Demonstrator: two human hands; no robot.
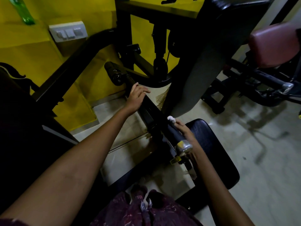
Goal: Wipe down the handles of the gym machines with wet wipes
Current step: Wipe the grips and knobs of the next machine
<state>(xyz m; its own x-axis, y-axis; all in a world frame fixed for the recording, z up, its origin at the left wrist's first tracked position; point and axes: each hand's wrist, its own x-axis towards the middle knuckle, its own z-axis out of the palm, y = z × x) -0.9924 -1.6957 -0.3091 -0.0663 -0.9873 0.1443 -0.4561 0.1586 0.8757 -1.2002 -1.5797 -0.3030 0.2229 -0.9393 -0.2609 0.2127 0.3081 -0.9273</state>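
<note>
Right hand (pixel 185 129) pinching wet wipe (pixel 171 119) at handle (pixel 175 136) end; left hand (pixel 136 97) loose on bar (pixel 153 106).

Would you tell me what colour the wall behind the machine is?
Yellow; the wall shows best in the head view.

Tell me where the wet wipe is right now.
In the head view, right of centre: the wet wipe is bunched in the right hand, against the black handle just above the dark seat pad.
</note>
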